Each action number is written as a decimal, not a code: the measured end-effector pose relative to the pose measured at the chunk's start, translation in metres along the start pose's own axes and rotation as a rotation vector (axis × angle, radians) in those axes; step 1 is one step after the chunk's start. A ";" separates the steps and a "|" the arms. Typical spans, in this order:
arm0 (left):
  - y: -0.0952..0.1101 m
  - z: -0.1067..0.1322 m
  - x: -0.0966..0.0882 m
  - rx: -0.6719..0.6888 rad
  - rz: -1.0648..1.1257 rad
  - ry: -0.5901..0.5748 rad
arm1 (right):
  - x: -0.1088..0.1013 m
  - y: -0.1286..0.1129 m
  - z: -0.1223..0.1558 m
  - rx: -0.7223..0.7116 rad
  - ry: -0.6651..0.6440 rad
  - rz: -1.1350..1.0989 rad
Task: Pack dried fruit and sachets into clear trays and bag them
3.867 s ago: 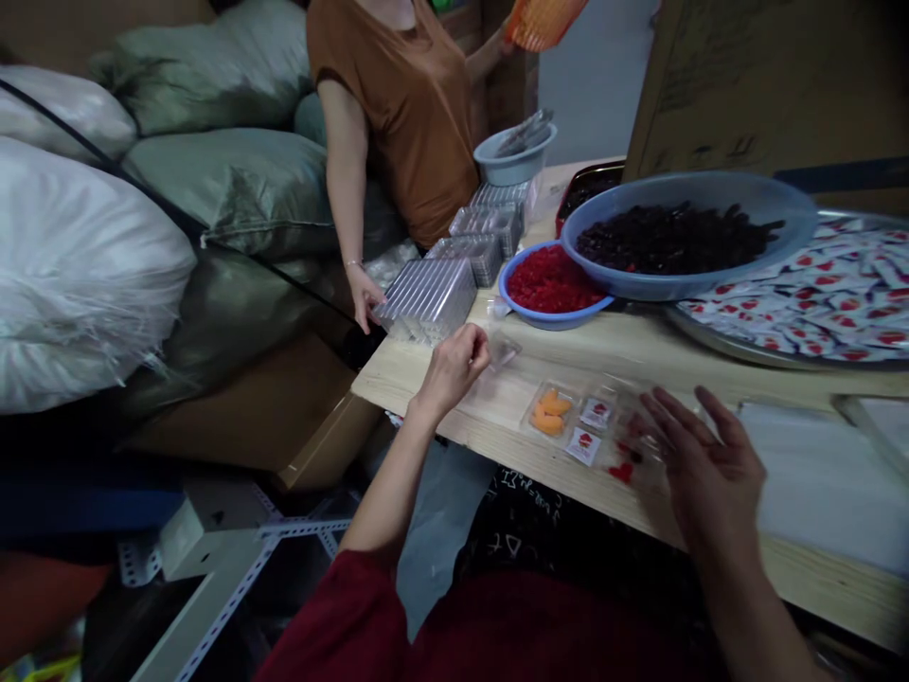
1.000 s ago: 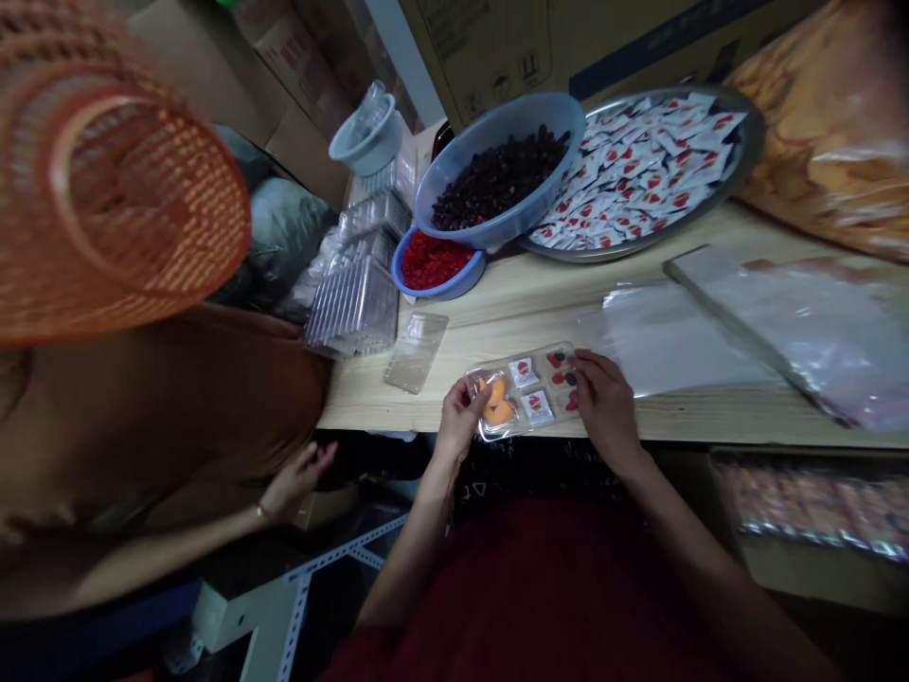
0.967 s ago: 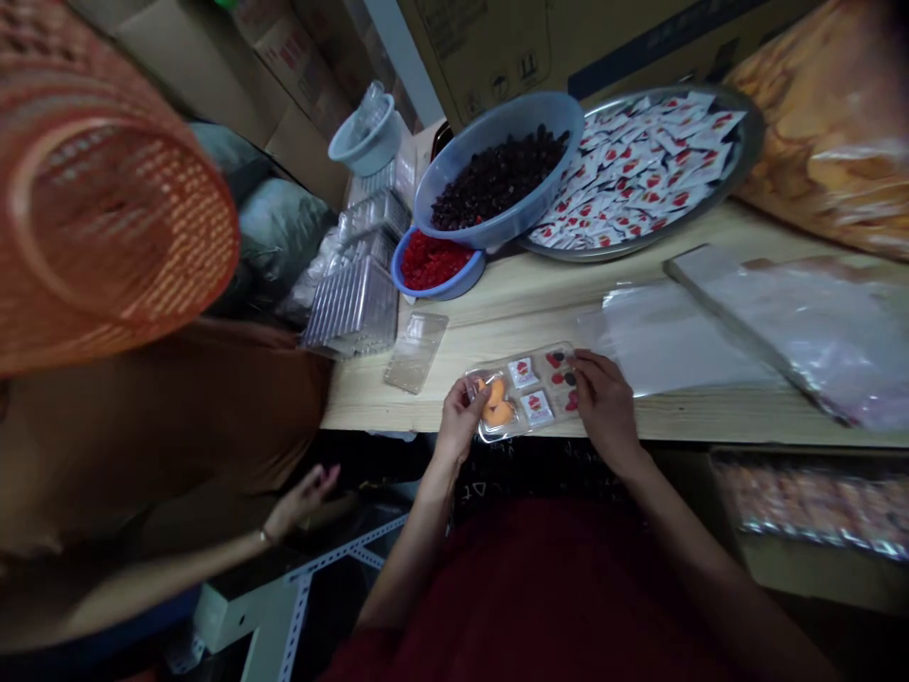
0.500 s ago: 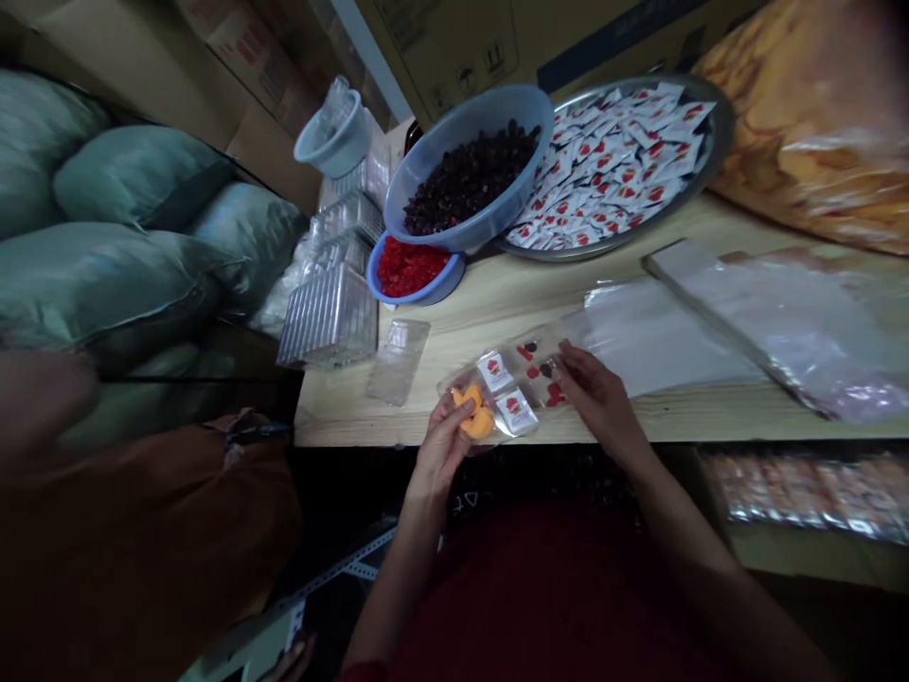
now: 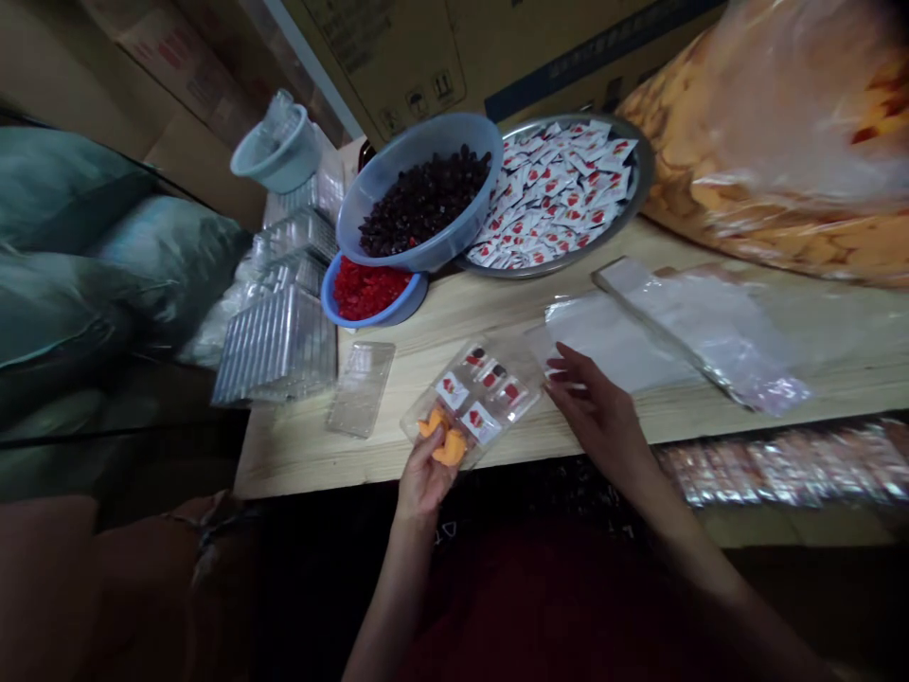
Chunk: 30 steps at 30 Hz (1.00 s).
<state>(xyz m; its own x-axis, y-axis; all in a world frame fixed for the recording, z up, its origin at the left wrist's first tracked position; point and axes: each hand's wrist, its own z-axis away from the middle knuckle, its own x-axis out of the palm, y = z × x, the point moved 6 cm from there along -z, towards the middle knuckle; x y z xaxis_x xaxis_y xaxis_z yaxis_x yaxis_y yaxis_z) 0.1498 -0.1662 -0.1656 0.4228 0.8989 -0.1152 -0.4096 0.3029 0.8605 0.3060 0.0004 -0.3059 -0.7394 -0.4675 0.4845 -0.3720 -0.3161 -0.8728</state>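
My left hand (image 5: 426,474) grips the lower left end of a clear plastic compartment tray (image 5: 507,431), its thumb on the orange pieces (image 5: 449,447). The tray also holds two white sachets (image 5: 481,421) with red print, plus small red and dark pieces in the far compartments. To the right of the tray, my right hand (image 5: 600,407) has its fingers apart, near the left end of the clear plastic bags (image 5: 603,336). Clear film shows between tray and fingers; whether they touch it is unclear.
Behind stand a bowl of dark dried pieces (image 5: 426,204), a smaller bowl of red pieces (image 5: 369,289) and a metal tray (image 5: 643,180) of sachets. At left are stacked clear trays (image 5: 276,346) and a single clear tray (image 5: 361,388). A large bag of orange pieces (image 5: 767,189) lies right.
My right hand has come off the tray's far end and moved right, its fingers spreading. My left hand keeps the tray, now tilted further. The camera view has shifted right.
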 end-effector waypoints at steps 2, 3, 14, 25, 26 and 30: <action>0.007 -0.003 -0.002 0.011 0.073 0.060 | -0.007 -0.003 -0.003 -0.112 0.083 0.384; 0.011 -0.004 -0.003 0.016 0.097 0.076 | -0.006 -0.002 -0.006 -0.145 0.086 0.563; 0.023 0.001 -0.016 0.101 0.043 -0.040 | -0.003 0.022 -0.042 -0.006 -0.219 1.036; -0.019 -0.018 0.054 0.112 -0.112 -0.223 | -0.028 0.040 -0.038 0.173 -0.119 0.264; -0.022 -0.019 0.056 0.105 -0.116 -0.208 | -0.030 0.041 -0.037 0.172 -0.122 0.205; -0.027 -0.016 0.047 0.090 -0.098 -0.117 | -0.038 0.041 -0.031 0.194 -0.070 0.033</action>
<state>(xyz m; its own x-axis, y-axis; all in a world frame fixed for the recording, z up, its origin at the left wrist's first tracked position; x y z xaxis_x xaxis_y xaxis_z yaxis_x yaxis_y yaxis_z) 0.1679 -0.1267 -0.2021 0.5505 0.8219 -0.1463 -0.2902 0.3528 0.8896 0.3013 0.0312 -0.3622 -0.7058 -0.5344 0.4651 -0.2284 -0.4498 -0.8634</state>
